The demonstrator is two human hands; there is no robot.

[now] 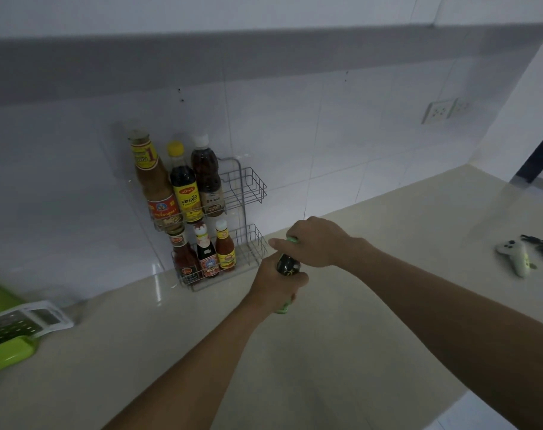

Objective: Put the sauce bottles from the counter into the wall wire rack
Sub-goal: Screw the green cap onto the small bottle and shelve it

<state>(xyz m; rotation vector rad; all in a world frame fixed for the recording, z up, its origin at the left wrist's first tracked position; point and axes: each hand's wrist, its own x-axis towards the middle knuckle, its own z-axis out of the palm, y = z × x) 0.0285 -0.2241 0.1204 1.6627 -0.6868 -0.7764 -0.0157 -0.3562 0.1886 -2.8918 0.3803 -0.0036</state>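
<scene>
A dark sauce bottle (287, 264) with a green cap and green label stands above the beige counter, right of the rack. My left hand (274, 285) wraps its body; my right hand (318, 242) covers its cap. The grey two-tier wire rack (250, 184) hangs on the white tiled wall. Its upper tier holds three tall bottles: an orange-brown one (155, 181), a dark yellow-capped one (183, 184) and a dark white-capped one (206, 178). The lower tier holds three small bottles (206, 252). The right end of both tiers holds nothing.
A green and white grater (19, 330) lies at the counter's left edge. A white game controller (515, 254) and a dark tool (541, 246) rest at the far right. Wall sockets (447, 110) sit on the tiles at upper right.
</scene>
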